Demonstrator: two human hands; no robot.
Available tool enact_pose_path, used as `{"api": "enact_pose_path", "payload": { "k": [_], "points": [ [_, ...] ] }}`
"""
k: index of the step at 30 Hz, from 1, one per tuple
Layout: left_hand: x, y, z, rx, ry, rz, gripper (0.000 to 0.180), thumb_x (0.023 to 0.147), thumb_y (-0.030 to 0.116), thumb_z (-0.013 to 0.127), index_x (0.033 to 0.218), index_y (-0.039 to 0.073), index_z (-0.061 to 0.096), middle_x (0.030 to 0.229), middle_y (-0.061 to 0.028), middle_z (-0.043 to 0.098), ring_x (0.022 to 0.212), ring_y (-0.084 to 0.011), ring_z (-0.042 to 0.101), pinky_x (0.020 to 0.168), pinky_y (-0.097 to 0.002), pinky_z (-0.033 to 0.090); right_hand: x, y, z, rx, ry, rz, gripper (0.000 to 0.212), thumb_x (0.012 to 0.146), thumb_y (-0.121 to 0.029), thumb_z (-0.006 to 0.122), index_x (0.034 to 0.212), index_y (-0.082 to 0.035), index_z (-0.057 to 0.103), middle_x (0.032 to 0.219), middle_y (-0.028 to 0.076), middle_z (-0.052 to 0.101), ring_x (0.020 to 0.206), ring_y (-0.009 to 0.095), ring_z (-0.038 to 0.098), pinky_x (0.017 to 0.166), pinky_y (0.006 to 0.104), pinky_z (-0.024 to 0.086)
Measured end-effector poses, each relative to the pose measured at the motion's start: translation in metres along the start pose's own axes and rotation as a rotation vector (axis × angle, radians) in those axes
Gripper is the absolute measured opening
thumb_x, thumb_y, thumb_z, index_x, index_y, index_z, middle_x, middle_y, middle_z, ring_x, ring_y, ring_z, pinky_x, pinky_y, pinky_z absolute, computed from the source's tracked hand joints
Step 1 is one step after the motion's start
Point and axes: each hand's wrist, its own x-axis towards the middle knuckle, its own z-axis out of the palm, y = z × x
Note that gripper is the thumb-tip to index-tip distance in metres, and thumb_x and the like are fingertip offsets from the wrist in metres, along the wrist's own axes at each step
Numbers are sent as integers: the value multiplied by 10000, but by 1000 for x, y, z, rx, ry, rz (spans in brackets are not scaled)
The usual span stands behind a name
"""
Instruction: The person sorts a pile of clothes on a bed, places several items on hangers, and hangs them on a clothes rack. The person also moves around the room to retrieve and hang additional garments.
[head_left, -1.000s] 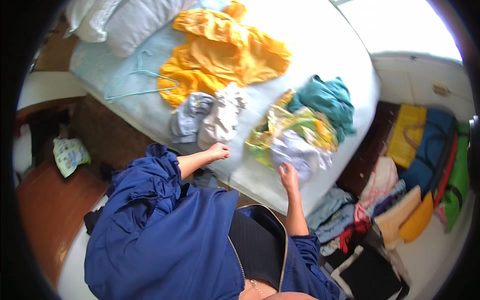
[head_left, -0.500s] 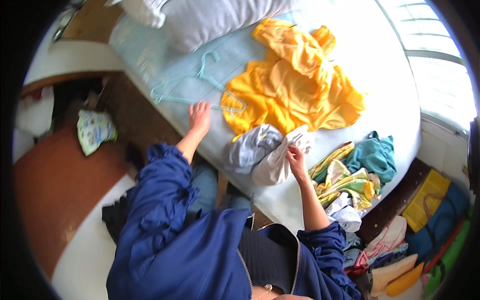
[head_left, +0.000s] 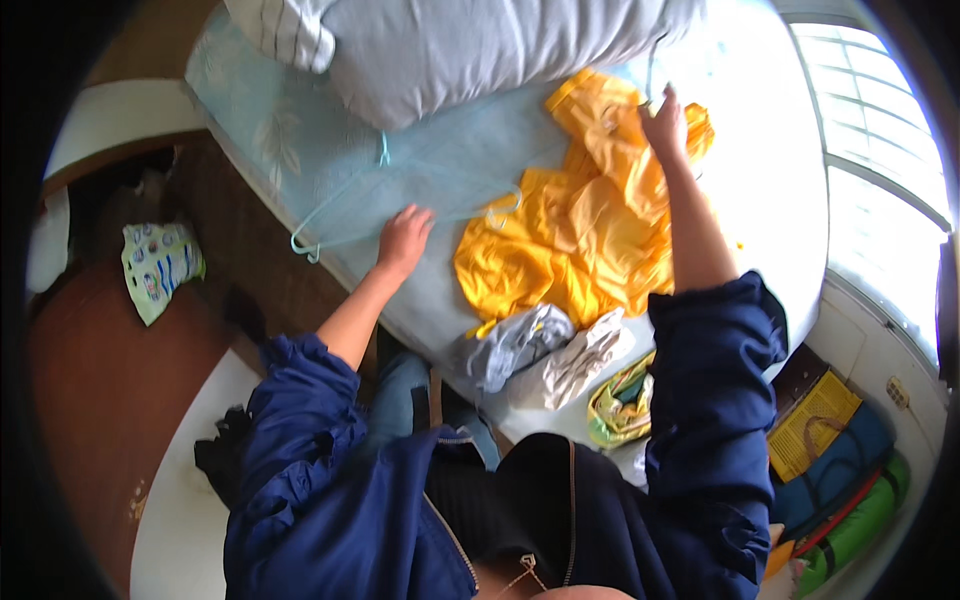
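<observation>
A bed covered by a pale blue patterned sheet fills the far half of the scene, a grey pillow at its far edge. The left hand rests flat, fingers spread, just beside a light blue wire hanger. The right hand reaches farther, fingers closed on a crumpled yellow fabric garment spread over the sheet. Bright windows stand right; brown wooden floor lies left.

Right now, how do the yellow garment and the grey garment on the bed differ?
The yellow garment is spread wide, far larger than the bunched grey garment. The right hand grips the yellow garment's far end; no hand touches the grey garment. Both lie on the bed.
</observation>
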Motion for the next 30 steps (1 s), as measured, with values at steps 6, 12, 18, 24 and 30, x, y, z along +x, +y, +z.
{"api": "enact_pose_path", "payload": {
  "k": [6, 12, 18, 24, 30],
  "points": [
    [-35, 55, 4, -13, 125, 207, 340, 726, 103, 612, 1055, 101, 529, 972, -65, 530, 917, -252, 515, 798, -355, 417, -6, -28, -10, 92, -197, -24, 310, 855, -318, 478, 1006, -65, 575, 752, 87, 634, 707, 216, 603, 665, 304, 453],
    [-131, 112, 65, -154, -358, 62, 652, 694, 207, 672, 1249, 70, 360, 1048, -152, 514, 985, -296, 508, 844, -369, 412, -107, -38, -103, 203, 212, -292, 212, 885, -245, 474, 937, -68, 578, 689, 86, 585, 580, 196, 545, 554, 306, 432],
    [-143, 108, 85, -640, -669, -353, 318, 707, 92, 614, 1006, -1, 559, 961, -132, 594, 854, -239, 585, 715, -318, 459, -319, 28, -137, 79, -158, 410, 345, 808, -195, 619, 1087, -31, 500, 543, 56, 480, 488, 133, 429, 469, 297, 373],
    [-126, 126, 19, -1444, -767, -816, 366, 834, 105, 558, 1175, 26, 452, 1073, -81, 566, 962, -184, 563, 846, -315, 454, -487, 31, -6, 272, -149, 747, 533, 673, -354, 696, 1011, 19, 520, 720, 204, 603, 696, 310, 600, 659, 397, 453],
    [-139, 199, -42, -1849, -919, -918, 507, 882, 380, 443, 1248, 34, 377, 1194, -136, 496, 1082, -251, 501, 937, -403, 391, -474, 24, -118, 551, -15, 679, 307, 751, -191, 645, 955, 15, 544, 637, 132, 587, 560, 194, 554, 552, 309, 437]
  ]
}}
